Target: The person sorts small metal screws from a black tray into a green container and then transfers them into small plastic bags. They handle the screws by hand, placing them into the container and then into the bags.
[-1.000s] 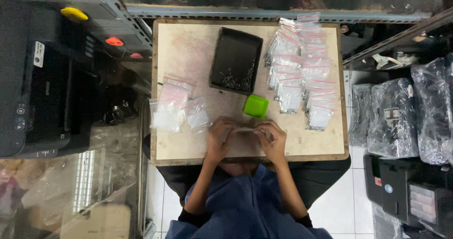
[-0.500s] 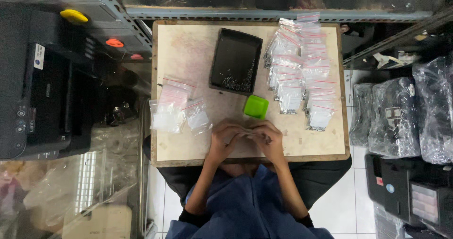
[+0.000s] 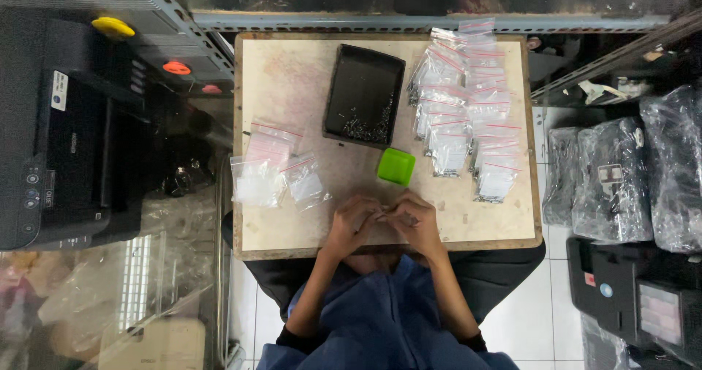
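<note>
1. Left hand (image 3: 353, 225) and right hand (image 3: 414, 222) meet at the near edge of the pale wooden table (image 3: 292, 85), fingertips pinched together on something too small to identify.
2. Small green square plastic container (image 3: 396, 167) sits just beyond, nearer the right hand.

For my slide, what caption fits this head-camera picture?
Two hands, left hand and right hand, meet over a table beside small bags, a black tray and a green box.

Green cup (image 3: 396, 167), black tray (image 3: 363, 96), red-striped clear bags (image 3: 468, 107).
</note>
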